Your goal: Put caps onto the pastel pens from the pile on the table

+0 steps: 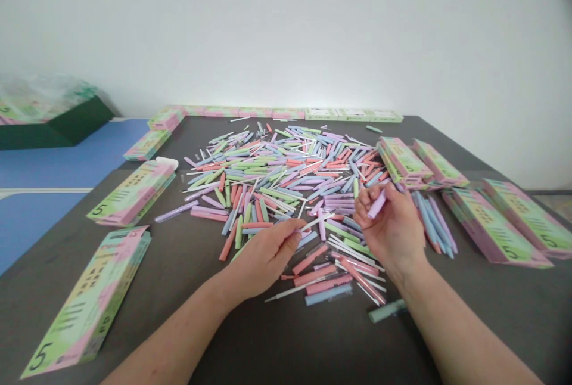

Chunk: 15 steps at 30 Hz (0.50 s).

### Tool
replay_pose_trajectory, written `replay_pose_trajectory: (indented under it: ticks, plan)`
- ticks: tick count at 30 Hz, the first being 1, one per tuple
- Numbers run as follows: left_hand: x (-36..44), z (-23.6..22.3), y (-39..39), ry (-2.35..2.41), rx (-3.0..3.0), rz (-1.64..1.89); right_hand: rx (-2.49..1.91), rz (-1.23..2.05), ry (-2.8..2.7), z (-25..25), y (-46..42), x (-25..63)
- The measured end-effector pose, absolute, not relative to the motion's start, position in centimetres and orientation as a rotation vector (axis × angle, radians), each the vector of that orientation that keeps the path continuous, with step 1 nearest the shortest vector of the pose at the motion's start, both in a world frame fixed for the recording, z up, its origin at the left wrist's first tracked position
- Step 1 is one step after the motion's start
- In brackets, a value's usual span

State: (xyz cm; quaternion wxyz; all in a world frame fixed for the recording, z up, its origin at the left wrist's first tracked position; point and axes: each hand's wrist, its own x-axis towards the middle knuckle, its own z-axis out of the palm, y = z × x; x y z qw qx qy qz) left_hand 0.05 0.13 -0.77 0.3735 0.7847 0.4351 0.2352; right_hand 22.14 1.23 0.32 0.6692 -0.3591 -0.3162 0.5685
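Both hands (pixel 263 260) (pixel 391 230) hold pen parts (pixel 378 203) at the pile's (pixel 268 182) near edge.

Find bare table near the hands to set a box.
Bare tabletop runs between the left forearm and right forearm, below the pens; another patch lies between the left hand and lower-left box. Crowded: among the pens and the boxes at right.

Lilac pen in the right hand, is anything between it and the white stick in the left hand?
Only the right hand's fingers, beside the lilac pen; beyond them, open air to the white stick.
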Motion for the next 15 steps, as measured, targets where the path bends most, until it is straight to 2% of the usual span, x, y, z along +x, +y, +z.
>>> replay_pose_trajectory:
  ticks: [8,15]
  plan:
    - [0.1,-0.8,0.1,1.116,1.989,0.571,-0.833,1.569,-0.838,-0.8,-0.2,20.2]
    - [0.3,-0.2,0.0,1.011,1.947,0.538,-0.932,1.454,-0.933,-1.6,-0.5,19.6]
